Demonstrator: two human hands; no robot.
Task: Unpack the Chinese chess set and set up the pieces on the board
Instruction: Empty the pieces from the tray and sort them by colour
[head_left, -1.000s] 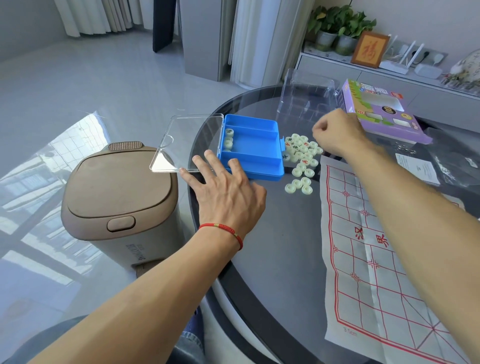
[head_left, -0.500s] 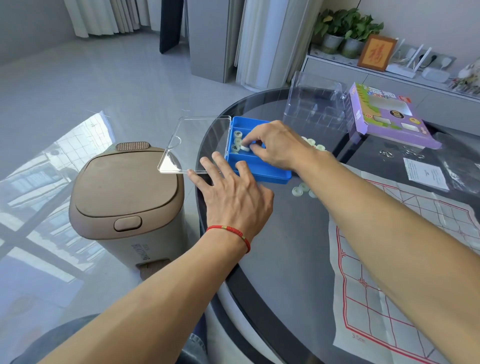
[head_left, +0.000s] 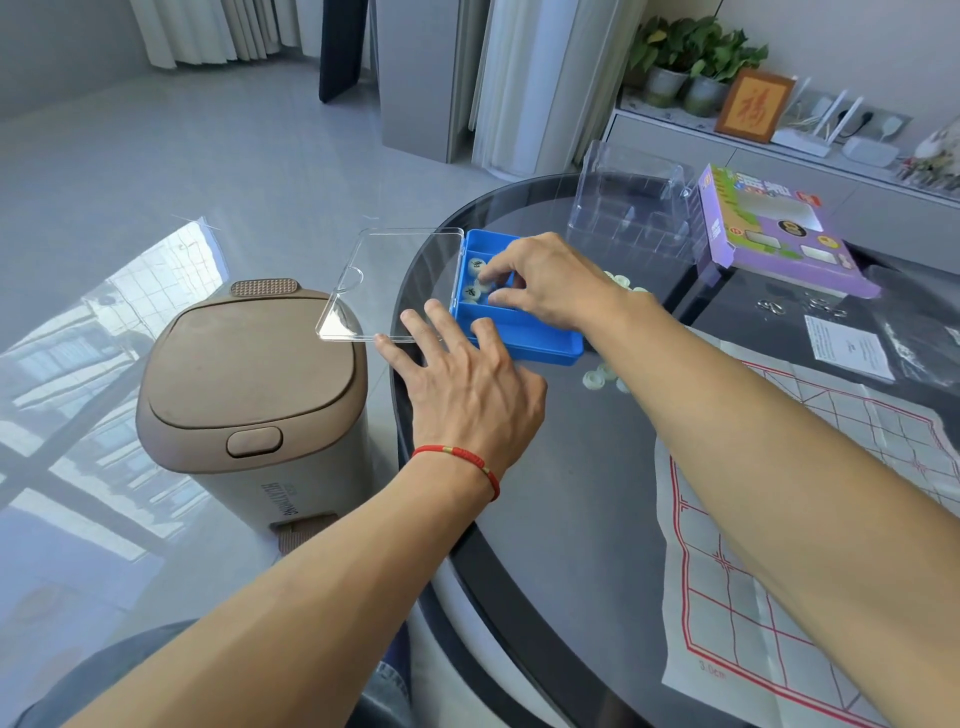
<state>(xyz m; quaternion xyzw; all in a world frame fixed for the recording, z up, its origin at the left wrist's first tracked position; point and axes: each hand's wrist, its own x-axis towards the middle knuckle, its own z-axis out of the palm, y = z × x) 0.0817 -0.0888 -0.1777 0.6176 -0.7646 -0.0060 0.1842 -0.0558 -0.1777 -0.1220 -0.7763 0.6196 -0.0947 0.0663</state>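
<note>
Right hand (head_left: 545, 283) has gone from the loose pile over into the blue box (head_left: 524, 338), fingers now pinching at 1 of 3 pieces (head_left: 474, 293) stuck in its far-left slot. Left hand (head_left: 470, 384) lies flat, fingers spread, bracing the box's near corner by the clear lid (head_left: 389, 283). Board (head_left: 779, 571) is off right, other pieces (head_left: 597, 376) between.

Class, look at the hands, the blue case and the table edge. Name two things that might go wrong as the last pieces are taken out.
1. The blue case sits near the table edge, its clear lid overhanging the floor; a nudge might tip it off, though the left hand steadies it.
2. The right hand pinches a piece from a narrow compartment; it may slip and roll off.
</note>
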